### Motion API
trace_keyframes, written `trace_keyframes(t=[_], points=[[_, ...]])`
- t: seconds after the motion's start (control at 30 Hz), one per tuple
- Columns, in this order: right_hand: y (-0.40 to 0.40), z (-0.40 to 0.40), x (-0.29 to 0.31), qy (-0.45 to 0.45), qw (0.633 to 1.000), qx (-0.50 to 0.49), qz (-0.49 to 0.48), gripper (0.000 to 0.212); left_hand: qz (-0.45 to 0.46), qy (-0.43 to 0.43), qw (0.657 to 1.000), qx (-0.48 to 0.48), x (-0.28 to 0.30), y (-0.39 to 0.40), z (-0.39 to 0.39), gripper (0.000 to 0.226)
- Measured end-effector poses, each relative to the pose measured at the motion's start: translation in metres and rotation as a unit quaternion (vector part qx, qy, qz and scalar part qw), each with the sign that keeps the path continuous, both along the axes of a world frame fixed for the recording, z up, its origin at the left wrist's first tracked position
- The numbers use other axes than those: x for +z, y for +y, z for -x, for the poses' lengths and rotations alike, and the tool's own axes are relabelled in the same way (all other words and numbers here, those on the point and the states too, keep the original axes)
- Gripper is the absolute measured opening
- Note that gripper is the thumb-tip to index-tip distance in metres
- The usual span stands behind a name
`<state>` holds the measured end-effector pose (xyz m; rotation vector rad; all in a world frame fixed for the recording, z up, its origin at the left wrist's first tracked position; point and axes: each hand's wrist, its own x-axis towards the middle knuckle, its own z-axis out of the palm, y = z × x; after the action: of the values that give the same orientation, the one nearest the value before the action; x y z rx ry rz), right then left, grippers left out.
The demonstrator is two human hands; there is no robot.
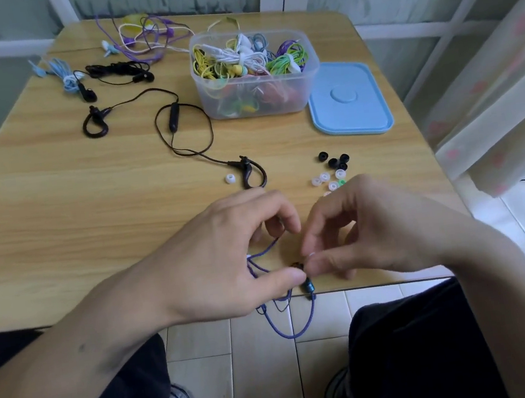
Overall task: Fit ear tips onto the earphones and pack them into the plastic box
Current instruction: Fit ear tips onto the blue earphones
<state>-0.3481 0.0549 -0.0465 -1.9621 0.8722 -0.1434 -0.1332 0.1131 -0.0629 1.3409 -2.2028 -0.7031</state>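
Note:
My left hand (225, 253) pinches a dark blue earbud (308, 285) of a blue-corded earphone (290, 331) at the table's front edge; its cord loops down past the edge. My right hand (354, 230) pinches a small whitish ear tip (310, 255) right against the earbud's tip. Loose ear tips lie just beyond my right hand: black ones (334, 161) and translucent white ones (325, 179), with one white tip (230, 178) apart to the left. The clear plastic box (259, 100) stands at the back, full of coiled coloured earphones.
A light blue lid (349, 98) lies right of the box. A black neckband earphone (175, 120) sprawls across the table's middle. More earphones, black (120, 71), pale blue (62, 73) and purple (148, 36), lie at the back left. The wooden table (57, 207) ends near my knees.

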Motion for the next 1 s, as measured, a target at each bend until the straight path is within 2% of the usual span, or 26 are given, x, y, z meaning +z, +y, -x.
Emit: trace_keyframes(t=[0.2,0.3,0.4,0.5,0.57,0.67,0.73,0.8,0.87,1.0], points=[[0.005,-0.008,-0.001,0.025,0.999,0.041,0.02,0.019,0.026,-0.009,0.999,0.033,-0.01,-0.008,-0.001,0.046],[0.005,-0.01,-0.002,0.037,0.996,0.037,0.066,0.018,0.033,0.008,0.997,0.063,-0.014,-0.012,0.0,0.045],[0.004,-0.012,-0.004,0.033,0.994,0.004,0.099,0.016,0.029,0.031,0.995,0.094,-0.015,-0.013,0.0,0.034],[0.001,-0.011,-0.007,0.026,0.993,-0.026,0.115,0.016,0.001,0.104,0.987,0.123,-0.006,-0.014,-0.003,0.016],[-0.001,-0.008,-0.008,0.018,0.993,-0.031,0.111,0.016,-0.012,0.118,0.985,0.129,0.003,-0.014,-0.009,0.019],[-0.002,-0.003,-0.008,-0.007,0.995,-0.039,0.089,0.016,-0.049,0.041,0.994,0.083,0.008,-0.013,-0.026,0.02],[-0.003,-0.003,-0.009,-0.023,0.995,-0.048,0.083,0.016,-0.08,-0.042,0.995,0.036,0.009,-0.01,-0.036,0.031],[-0.004,-0.004,-0.011,-0.042,0.993,-0.056,0.091,0.015,-0.097,-0.075,0.992,0.013,0.01,-0.009,-0.041,0.045],[-0.005,-0.004,-0.012,-0.056,0.992,-0.057,0.096,0.013,-0.1,-0.071,0.992,0.027,0.013,-0.008,-0.039,0.053],[-0.006,-0.006,-0.014,-0.063,0.993,-0.045,0.089,0.015,-0.063,-0.102,0.984,0.133,0.006,-0.013,-0.022,0.057]])
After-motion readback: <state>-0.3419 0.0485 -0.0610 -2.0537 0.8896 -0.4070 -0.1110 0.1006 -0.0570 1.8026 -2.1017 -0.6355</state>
